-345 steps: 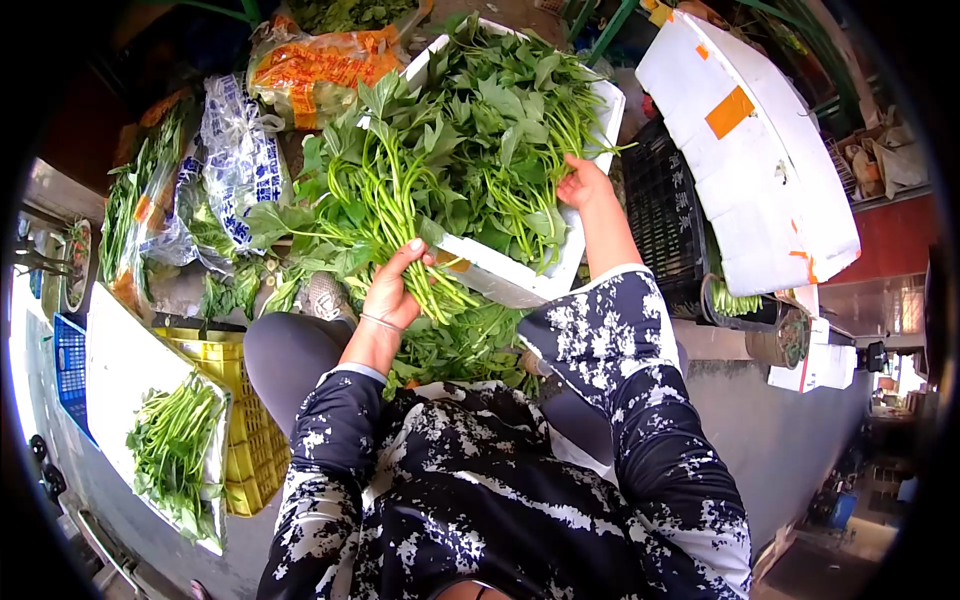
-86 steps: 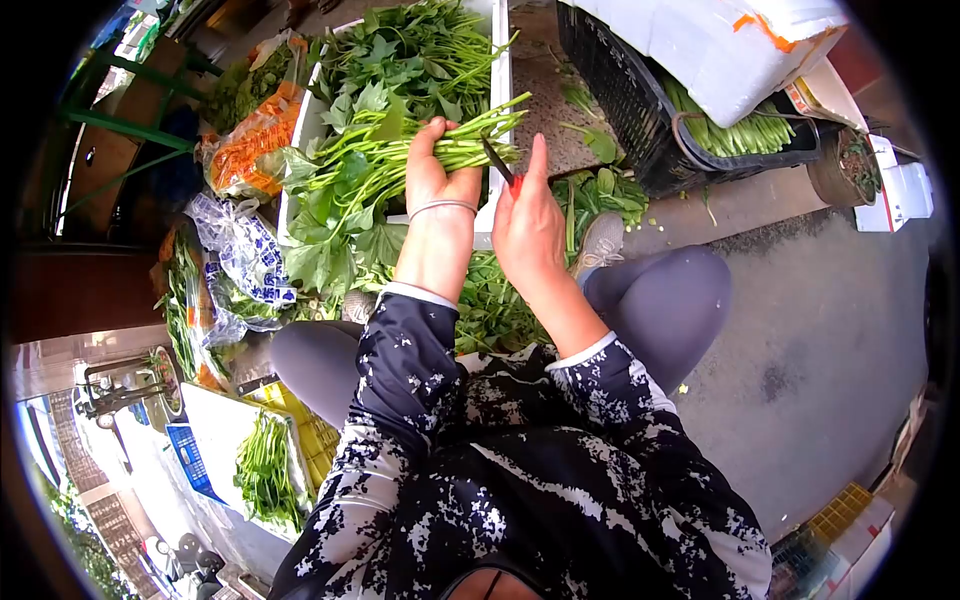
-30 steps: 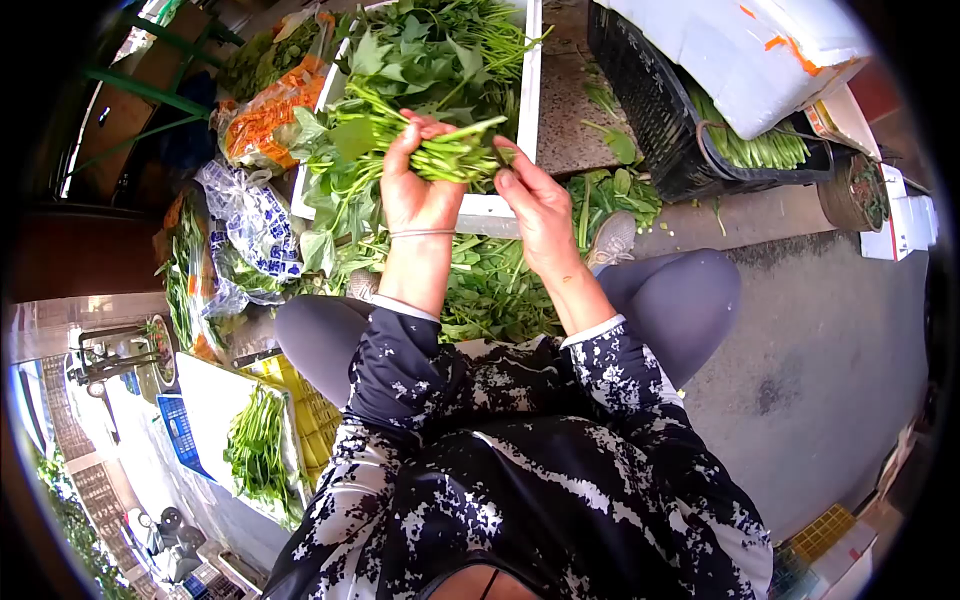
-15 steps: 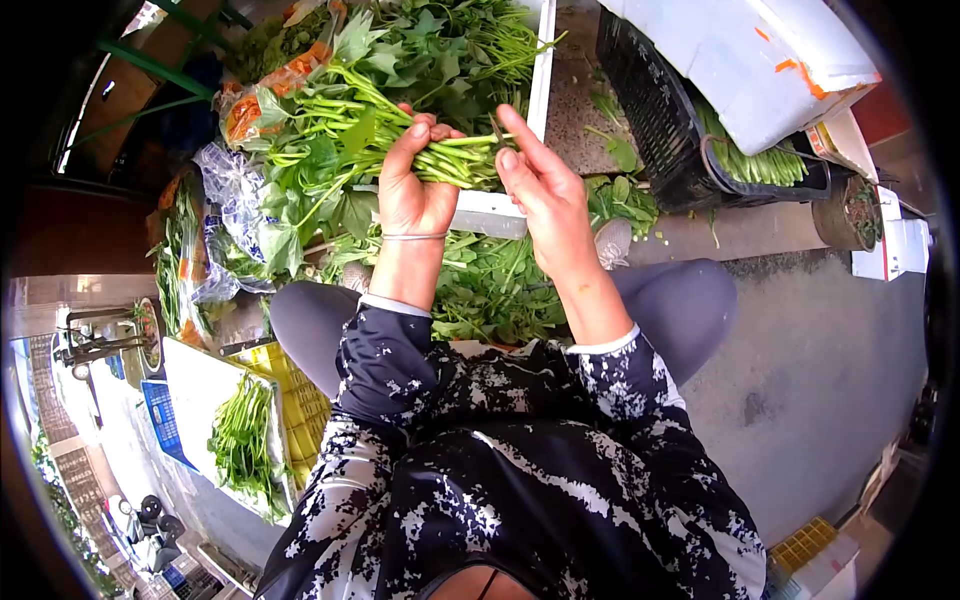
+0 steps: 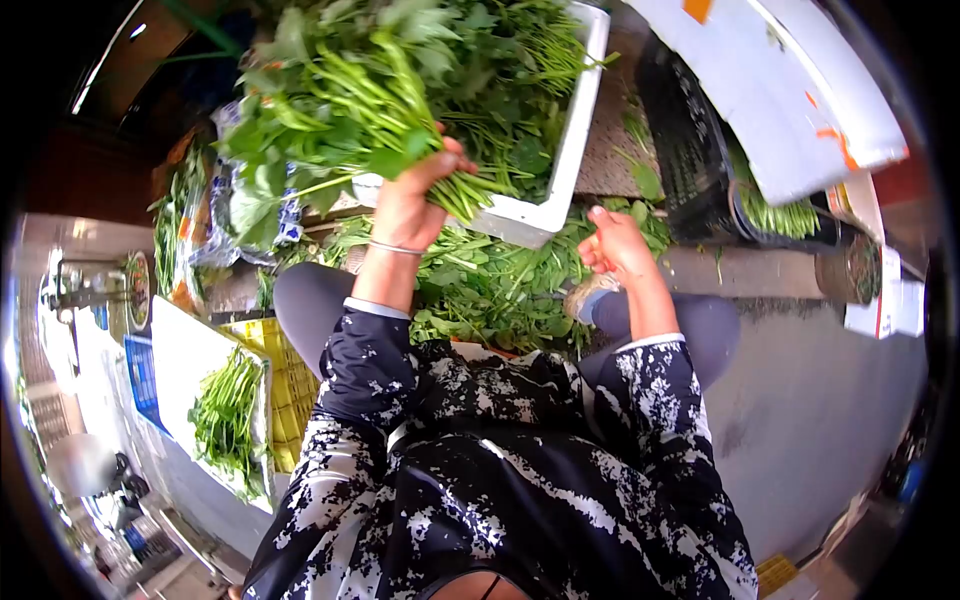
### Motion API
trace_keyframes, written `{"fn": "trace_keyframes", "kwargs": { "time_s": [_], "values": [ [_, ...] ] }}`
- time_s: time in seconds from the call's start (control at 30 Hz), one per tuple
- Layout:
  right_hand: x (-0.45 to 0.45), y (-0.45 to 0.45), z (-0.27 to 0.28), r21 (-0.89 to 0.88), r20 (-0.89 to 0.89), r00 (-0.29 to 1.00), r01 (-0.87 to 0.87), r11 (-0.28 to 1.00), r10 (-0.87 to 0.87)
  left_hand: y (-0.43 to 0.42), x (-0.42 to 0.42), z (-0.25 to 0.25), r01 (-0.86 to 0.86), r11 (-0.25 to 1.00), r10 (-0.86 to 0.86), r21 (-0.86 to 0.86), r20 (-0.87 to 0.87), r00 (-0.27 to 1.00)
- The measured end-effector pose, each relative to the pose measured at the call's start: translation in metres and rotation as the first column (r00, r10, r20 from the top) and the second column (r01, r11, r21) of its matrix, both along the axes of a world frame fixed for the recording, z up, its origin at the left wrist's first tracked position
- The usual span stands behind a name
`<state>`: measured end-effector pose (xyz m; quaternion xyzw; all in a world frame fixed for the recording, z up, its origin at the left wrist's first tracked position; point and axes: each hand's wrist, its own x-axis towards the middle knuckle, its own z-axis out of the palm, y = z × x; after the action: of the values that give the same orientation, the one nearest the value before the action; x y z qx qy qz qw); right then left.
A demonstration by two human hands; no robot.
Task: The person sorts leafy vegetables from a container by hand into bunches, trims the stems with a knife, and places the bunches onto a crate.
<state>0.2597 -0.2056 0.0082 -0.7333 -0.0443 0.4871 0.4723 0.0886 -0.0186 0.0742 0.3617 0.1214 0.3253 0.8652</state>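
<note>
My left hand [image 5: 412,205] is closed round the stems of a bunch of leafy greens [image 5: 365,105], holding it over the near left part of a white foam box [image 5: 578,130]. The cut stem ends point right, toward the box's near rim, and the broad leaves spread out to the left. My right hand [image 5: 615,245] is apart from the bunch, to the right of the box's near corner. Its fingers are curled in with the thumb on top; whatever they may hold is hidden. More greens [image 5: 500,110] fill the box.
Loose leaves and stems [image 5: 490,285] cover the ground between my legs. A black crate [image 5: 690,150] with greens stands at the right under a white foam lid [image 5: 800,90]. At the left, another bunch [image 5: 228,420] lies on a white board beside a yellow crate [image 5: 285,390].
My right hand has left the stem ends, where a thin dark blade-like piece showed at its fingers, and moved right and down. The left hand still holds the bunch, now tilted more upright.
</note>
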Motion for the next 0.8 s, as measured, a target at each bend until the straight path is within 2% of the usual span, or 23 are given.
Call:
{"fn": "trace_keyframes", "kwargs": {
  "time_s": [0.1, 0.2, 0.3, 0.33, 0.43, 0.47, 0.5, 0.57, 0.6, 0.63, 0.7, 0.73, 0.77, 0.8],
  "values": [
    [0.005, 0.017, 0.013, -0.087, 0.093, 0.994, -0.05, 0.995, 0.058, 0.001, -0.014, -0.019, -0.053, 0.99, 0.073, 0.127, -0.159, 0.985],
    [0.009, 0.036, 0.005, -0.275, 0.189, 0.927, -0.266, 0.924, 0.323, 0.004, -0.025, -0.038, -0.095, 0.988, 0.122, 0.124, -0.231, 0.965],
    [0.006, 0.051, 0.014, -0.379, 0.229, 0.874, -0.325, 0.866, 0.428, 0.005, -0.037, -0.039, -0.118, 0.969, 0.174, 0.216, -0.262, 0.949],
    [0.009, 0.054, 0.012, -0.347, 0.172, 0.913, -0.296, 0.89, 0.371, 0.004, -0.04, -0.038, -0.139, 0.967, 0.192, 0.213, -0.256, 0.948],
    [0.022, 0.054, -0.002, -0.372, 0.157, 0.889, -0.35, 0.86, 0.43, 0.003, -0.046, -0.031, -0.119, 0.969, 0.188, 0.218, -0.326, 0.927],
    [0.035, 0.051, -0.01, -0.493, 0.285, 0.77, -0.393, 0.776, 0.571, 0.004, -0.049, -0.028, -0.095, 0.968, 0.177, 0.234, -0.362, 0.915],
    [0.039, 0.053, -0.016, -0.606, 0.381, 0.598, -0.414, 0.679, 0.705, 0.004, -0.055, -0.023, -0.086, 0.965, 0.183, 0.246, -0.403, 0.897],
    [-0.019, 0.072, 0.066, -0.709, 0.64, 0.218, -0.202, 0.675, 0.737, 0.009, -0.063, -0.018, -0.021, 0.84, 0.324, 0.542, -0.471, 0.82],
    [-0.03, 0.08, 0.075, -0.422, 0.75, 0.369, -0.373, 0.826, 0.549, 0.007, -0.064, -0.02, -0.104, 0.817, 0.394, 0.567, -0.418, 0.819],
    [-0.042, 0.09, 0.082, -0.083, 0.737, 0.566, -0.466, 0.881, 0.369, 0.013, -0.063, -0.036, -0.08, 0.753, 0.427, 0.653, -0.392, 0.815],
    [-0.092, 0.107, 0.108, 0.21, 0.505, 0.778, -0.531, 0.821, 0.373, 0.005, -0.075, -0.021, -0.041, 0.814, 0.372, 0.58, -0.465, 0.804],
    [-0.114, 0.114, 0.112, 0.317, 0.417, 0.821, -0.533, 0.784, 0.39, 0.004, -0.079, -0.02, -0.005, 0.695, 0.438, 0.719, -0.418, 0.796],
    [-0.131, 0.123, 0.114, 0.37, 0.39, 0.797, -0.594, 0.714, 0.461, 0.004, -0.083, -0.021, 0.043, 0.556, 0.486, 0.83, -0.366, 0.793],
    [-0.149, 0.132, 0.117, 0.387, 0.43, 0.76, -0.643, 0.661, 0.487, 0.002, -0.083, -0.028, -0.078, 0.565, 0.534, 0.821, -0.292, 0.793]
  ]
}}
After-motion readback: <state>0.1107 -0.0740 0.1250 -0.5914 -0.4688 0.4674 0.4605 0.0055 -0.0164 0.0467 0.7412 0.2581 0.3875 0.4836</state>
